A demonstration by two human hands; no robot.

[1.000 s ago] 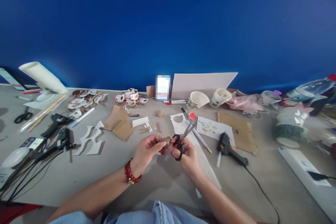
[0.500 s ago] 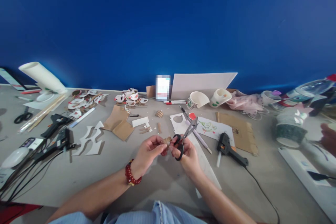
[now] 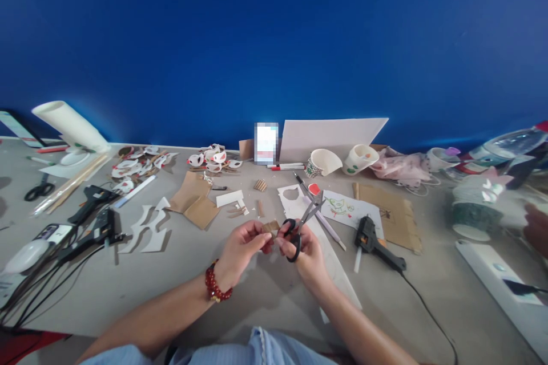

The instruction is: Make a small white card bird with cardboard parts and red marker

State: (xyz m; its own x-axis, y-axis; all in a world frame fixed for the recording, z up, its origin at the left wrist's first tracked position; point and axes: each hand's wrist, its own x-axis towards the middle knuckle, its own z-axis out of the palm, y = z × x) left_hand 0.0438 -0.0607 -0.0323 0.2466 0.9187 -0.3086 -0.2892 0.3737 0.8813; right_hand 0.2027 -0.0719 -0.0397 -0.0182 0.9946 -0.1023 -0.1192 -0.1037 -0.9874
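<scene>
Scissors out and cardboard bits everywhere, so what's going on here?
Someone's left hand is pinching a small brown cardboard piece. Their right hand holds the scissors, blades slightly apart and pointing away from the piece, with its fingertips close to the piece's edge. A glue gun lies on the table to the right, beside a drawing. Another person's hand shows, blurred, at the far right.

Red beaded bracelet [image 3: 217,282] with a gold bead, pale blue top [image 3: 274,348].
</scene>
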